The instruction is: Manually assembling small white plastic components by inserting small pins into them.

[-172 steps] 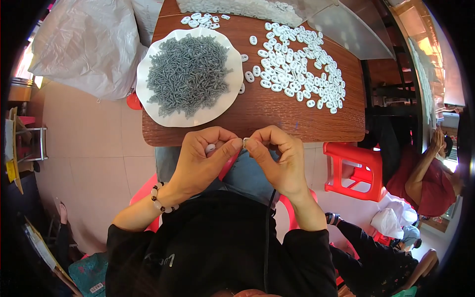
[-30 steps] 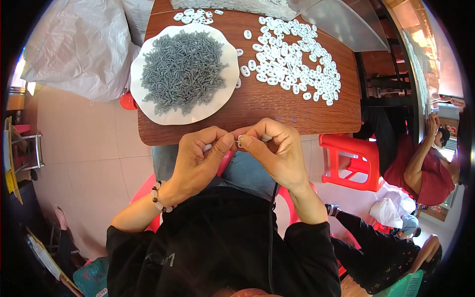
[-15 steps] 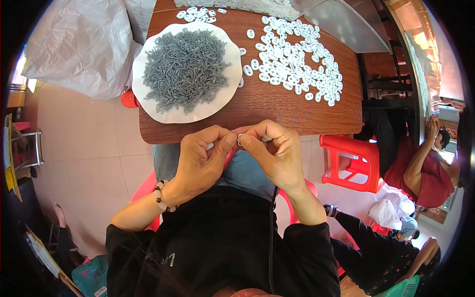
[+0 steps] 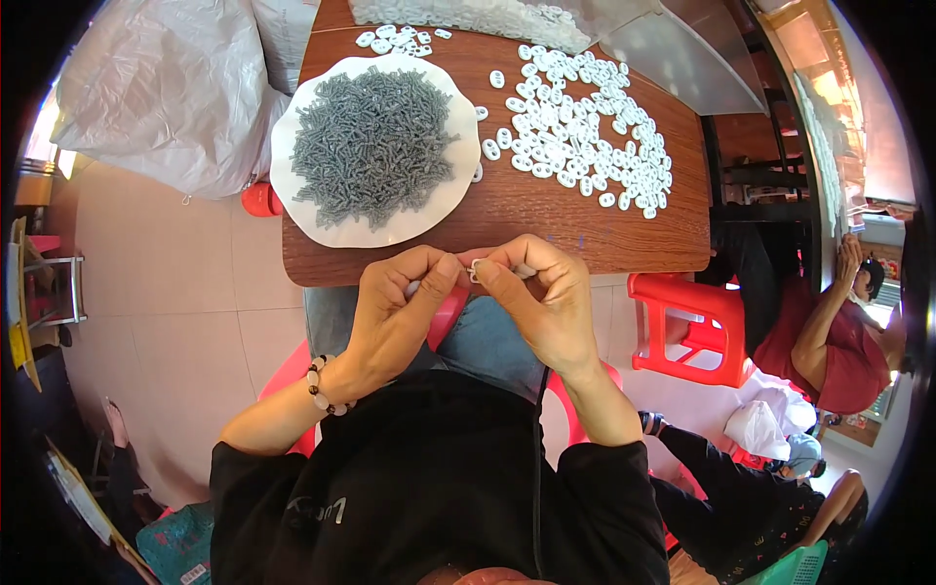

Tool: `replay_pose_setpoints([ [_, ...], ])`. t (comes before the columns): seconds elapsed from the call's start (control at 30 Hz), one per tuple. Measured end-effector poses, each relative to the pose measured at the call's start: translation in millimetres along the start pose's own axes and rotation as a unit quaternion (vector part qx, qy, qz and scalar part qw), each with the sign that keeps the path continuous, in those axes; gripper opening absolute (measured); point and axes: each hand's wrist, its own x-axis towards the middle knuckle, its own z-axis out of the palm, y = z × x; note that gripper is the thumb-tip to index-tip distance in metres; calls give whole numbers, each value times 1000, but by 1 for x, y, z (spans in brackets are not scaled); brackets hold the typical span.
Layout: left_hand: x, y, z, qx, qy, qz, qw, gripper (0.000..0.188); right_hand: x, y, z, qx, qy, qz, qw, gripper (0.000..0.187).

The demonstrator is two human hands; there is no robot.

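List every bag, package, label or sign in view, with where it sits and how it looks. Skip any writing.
Large white plastic bag: on the floor left of the table, crumpled, translucent white.
Clear plastic bag: at the table's far edge, flat, see-through, holding small white pieces.
Small white bag: on the floor at right, below the red stool, knotted, rounded.
Teal packet: lower left floor, flat, with a small white label patch.
No signs or screens visible.

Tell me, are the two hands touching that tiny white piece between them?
Touching. The head view shows the left hand and right hand meeting fingertip to fingertip, pinching the small white piece with no gap.
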Motion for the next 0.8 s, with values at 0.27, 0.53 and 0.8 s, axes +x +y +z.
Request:
replay_pose_setpoints([
  [0.27,3,7,0,-57,12,-11,998,25,10,-5,-4,23,-30,4,999,7],
  [0.53,28,44,-30,305,134,102,937,16,19,-16,-13,29,-26,-7,999,8],
  [0.8,66,47,-58,513,117,211,824,15,27,-22,-20,41,-6,19,999,10],
])
